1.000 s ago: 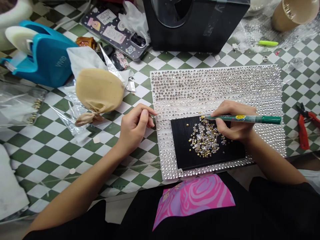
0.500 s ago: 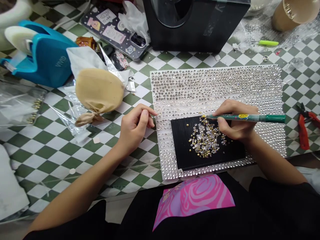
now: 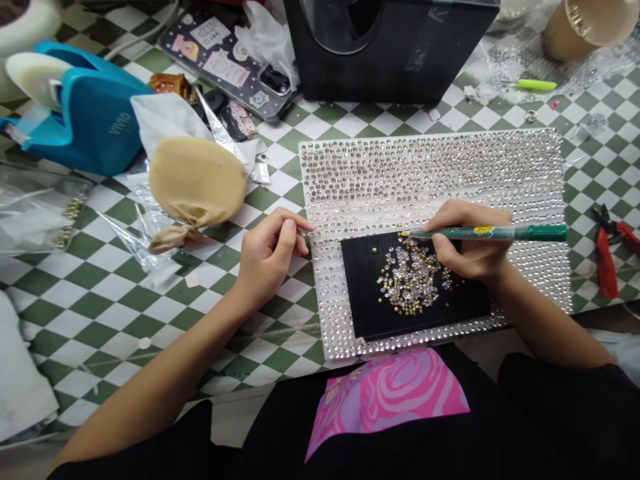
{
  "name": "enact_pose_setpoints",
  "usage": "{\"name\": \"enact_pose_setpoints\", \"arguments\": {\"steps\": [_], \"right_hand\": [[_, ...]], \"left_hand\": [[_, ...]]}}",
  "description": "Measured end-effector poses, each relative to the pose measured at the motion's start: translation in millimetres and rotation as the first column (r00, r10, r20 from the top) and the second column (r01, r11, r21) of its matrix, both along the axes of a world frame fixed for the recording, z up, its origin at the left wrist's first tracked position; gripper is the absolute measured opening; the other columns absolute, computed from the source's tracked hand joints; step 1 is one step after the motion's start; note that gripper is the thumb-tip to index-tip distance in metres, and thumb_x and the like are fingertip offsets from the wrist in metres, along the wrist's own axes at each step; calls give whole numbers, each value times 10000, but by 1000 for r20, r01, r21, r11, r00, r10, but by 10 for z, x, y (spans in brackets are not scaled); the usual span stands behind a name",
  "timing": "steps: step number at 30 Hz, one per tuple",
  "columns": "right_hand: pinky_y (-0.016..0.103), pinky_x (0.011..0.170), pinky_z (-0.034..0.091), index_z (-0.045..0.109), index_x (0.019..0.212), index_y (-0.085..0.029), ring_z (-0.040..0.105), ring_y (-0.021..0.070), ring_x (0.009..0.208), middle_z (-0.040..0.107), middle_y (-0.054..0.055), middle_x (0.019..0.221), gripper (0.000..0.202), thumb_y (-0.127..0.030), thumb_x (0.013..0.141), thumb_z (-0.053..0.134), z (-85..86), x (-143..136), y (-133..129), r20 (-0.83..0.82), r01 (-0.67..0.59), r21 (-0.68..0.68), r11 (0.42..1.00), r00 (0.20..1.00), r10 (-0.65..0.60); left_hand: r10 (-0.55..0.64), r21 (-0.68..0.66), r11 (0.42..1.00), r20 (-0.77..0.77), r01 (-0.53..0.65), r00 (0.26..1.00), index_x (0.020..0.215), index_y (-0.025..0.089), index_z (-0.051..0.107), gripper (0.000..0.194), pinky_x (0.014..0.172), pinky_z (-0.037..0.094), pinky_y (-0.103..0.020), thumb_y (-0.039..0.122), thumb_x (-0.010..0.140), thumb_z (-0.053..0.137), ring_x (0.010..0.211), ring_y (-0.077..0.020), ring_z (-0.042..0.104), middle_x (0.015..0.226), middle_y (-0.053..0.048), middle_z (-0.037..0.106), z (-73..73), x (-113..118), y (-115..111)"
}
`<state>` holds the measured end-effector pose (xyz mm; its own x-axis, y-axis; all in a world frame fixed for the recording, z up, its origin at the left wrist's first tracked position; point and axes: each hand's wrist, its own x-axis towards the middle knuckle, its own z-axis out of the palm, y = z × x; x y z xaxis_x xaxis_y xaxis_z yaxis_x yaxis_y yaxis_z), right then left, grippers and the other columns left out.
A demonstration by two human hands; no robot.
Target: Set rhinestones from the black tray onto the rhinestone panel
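My right hand (image 3: 470, 239) pinches a green pen (image 3: 545, 233) with a yellow sticker on its barrel. The pen lies nearly level, its yellowish tip at the upper edge of a black board (image 3: 367, 310). Scattered in a pile on that board are small gold and clear rhinestones (image 3: 413, 283). Under the board is a white sheet (image 3: 320, 213) covered in rows of silvery rhinestones. My left hand (image 3: 270, 257) rests on the table with nothing visible in it. Its index finger reaches to the sheet's left edge, and the other fingers are loosely bent.
Left of the sheet sit a beige knotted pouch (image 3: 197, 180) and a blue tape dispenser (image 3: 100, 120). Behind stand a phone (image 3: 225, 67) and a black box (image 3: 395, 53). Red-handled pliers (image 3: 607, 263), a light-green tool (image 3: 536, 85) and a brown cup (image 3: 565, 37) are on the right.
The pen and my right hand have shifted very slightly left, with the tip still by the board's upper edge. My left hand stays at the sheet's edge.
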<state>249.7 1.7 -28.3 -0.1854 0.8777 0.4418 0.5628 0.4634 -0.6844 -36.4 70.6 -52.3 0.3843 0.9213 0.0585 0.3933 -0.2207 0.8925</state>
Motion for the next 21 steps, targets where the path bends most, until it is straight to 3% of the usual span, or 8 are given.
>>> {"name": "enact_pose_setpoints", "arguments": {"steps": [5,16,21], "right_hand": [[292,486,443,670,819,-251,565,117,536,654,-19,664,204,-97,707,598,-13,8,-6,-38,16,-22,1000,999,-16],[294,494,465,658,809,-243,580,120,548,658,-18,670,190,-101,701,594,-12,11,5,-28,0,-14,1000,1000,0],[305,490,452,654,825,-241,569,128,550,650,-8,678,211,-75,709,595,-37,17,-10,-41,12,6,1000,999,-12]], "left_hand": [[-18,21,1000,6,18,1000,816,228,613,238,492,491,-206,266,951,421,486,-90,554,545,37,569,5,2,1],[-2,-8,1000,-38,1,999,823,234,614,276,497,484,-228,367,954,411,491,-100,538,551,32,554,-14,-6,0],[-11,-2,1000,-4,11,1000,824,230,620,264,504,492,-212,319,963,414,495,-92,551,556,37,565,-17,-6,-3]]}}
